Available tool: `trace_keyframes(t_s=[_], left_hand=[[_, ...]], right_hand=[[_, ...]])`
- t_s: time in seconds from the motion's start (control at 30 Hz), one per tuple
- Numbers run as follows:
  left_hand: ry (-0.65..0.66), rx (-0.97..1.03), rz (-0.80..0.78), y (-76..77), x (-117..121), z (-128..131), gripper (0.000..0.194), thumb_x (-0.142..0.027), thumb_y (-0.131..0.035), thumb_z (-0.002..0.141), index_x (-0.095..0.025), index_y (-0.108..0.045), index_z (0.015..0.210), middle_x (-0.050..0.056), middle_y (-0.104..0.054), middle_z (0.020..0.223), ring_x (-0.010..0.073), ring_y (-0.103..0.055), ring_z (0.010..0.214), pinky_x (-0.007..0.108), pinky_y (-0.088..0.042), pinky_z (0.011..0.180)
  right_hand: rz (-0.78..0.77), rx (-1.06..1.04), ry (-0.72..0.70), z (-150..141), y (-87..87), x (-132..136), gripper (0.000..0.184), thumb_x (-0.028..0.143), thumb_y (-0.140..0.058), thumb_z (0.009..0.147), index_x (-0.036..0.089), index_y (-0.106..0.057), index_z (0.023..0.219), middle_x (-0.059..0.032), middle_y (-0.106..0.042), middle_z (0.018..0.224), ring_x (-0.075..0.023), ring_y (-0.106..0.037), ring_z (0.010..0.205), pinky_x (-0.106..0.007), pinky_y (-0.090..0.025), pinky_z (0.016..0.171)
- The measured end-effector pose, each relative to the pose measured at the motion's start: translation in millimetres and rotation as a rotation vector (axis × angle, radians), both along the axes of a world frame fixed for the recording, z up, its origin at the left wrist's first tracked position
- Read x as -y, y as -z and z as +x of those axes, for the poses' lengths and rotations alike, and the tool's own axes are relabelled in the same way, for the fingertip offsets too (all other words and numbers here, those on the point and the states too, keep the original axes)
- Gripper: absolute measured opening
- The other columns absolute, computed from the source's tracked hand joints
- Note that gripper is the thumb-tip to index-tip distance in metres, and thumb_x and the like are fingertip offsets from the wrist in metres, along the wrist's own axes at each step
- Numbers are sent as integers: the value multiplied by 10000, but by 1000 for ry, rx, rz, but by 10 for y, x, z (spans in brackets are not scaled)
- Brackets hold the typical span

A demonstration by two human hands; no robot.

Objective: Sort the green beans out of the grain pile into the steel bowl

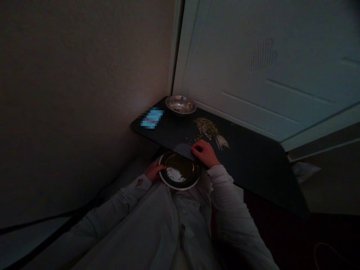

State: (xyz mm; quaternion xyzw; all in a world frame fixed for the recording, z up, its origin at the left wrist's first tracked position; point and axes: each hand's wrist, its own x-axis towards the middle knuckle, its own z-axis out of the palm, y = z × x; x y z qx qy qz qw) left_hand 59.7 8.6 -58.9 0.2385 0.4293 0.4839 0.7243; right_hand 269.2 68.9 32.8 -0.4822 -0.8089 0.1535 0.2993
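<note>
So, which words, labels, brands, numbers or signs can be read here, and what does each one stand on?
No text can be read.
Small dark label-like patch inside the shiny round metal bowl: too small to read.
Bright blue rectangle on the dark flat table: pixelated, unreadable.
White panelled door: raised hearts, no lettering.

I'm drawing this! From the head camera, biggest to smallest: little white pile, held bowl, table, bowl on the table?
Table
Held bowl and bowl on the table: unsure; the held one looks wider but sits nearer
White pile

Probably a home room, with a heart-patterned white door (239, 75) beside a plain wall (98, 67).
</note>
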Motion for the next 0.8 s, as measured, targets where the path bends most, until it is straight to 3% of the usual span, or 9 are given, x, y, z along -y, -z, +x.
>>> trace_keyframes(t_s=[0.3, 0.6, 0.8], left_hand=[[-6, -12, -12, -1, 10, 5, 556, -119, -572, 509, -142, -461, 1054, 34, -632, 734, 208, -580, 706, 316, -433, 649], [-17, 4, -9, 4, 12, 4, 538, -108, -567, 513, -163, -477, 1041, 14, -629, 684, 195, -582, 657, 315, -436, 628], [-9, 4, -1, -1, 10, 5, 556, -103, -570, 512, -174, -475, 1055, 19, -634, 726, 195, -584, 667, 298, -439, 606]], right_hand=[[-174, -389, 174, 77, 70, -34, 187, 342, -477, 640, 163, -528, 634, 21, -493, 588, -102, -434, 564, -223, -342, 550], [56, -555, 532, 143, 82, -85, 192, 344, -401, 684, 166, -472, 694, 6, -493, 623, -106, -444, 583, -228, -361, 572], [57, -502, 530, 153, 96, -92, 210, 363, -394, 689, 170, -475, 709, 3, -494, 623, -112, -452, 581, -235, -365, 575]])
